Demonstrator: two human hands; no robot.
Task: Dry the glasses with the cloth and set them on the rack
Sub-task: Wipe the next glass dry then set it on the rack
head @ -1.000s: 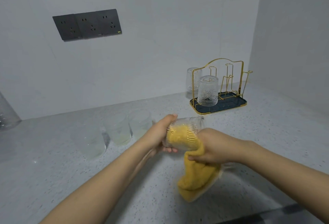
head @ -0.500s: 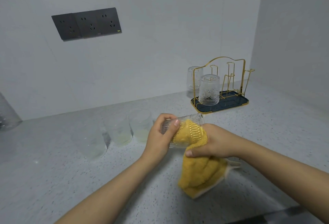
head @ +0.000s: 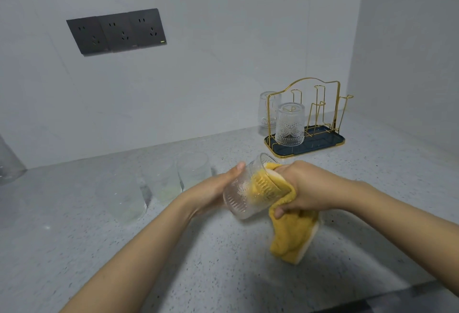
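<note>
Glass (head: 244, 194), tilted above the counter (head: 173, 263), is gripped by the left hand (head: 213, 188) while the right hand (head: 305, 188) stuffs the yellow cloth (head: 290, 233) inside: drying underway. Next, invert it onto the rack (head: 320, 114).

Both forearms and hands (head: 308, 187) bare, no sleeves.
</note>
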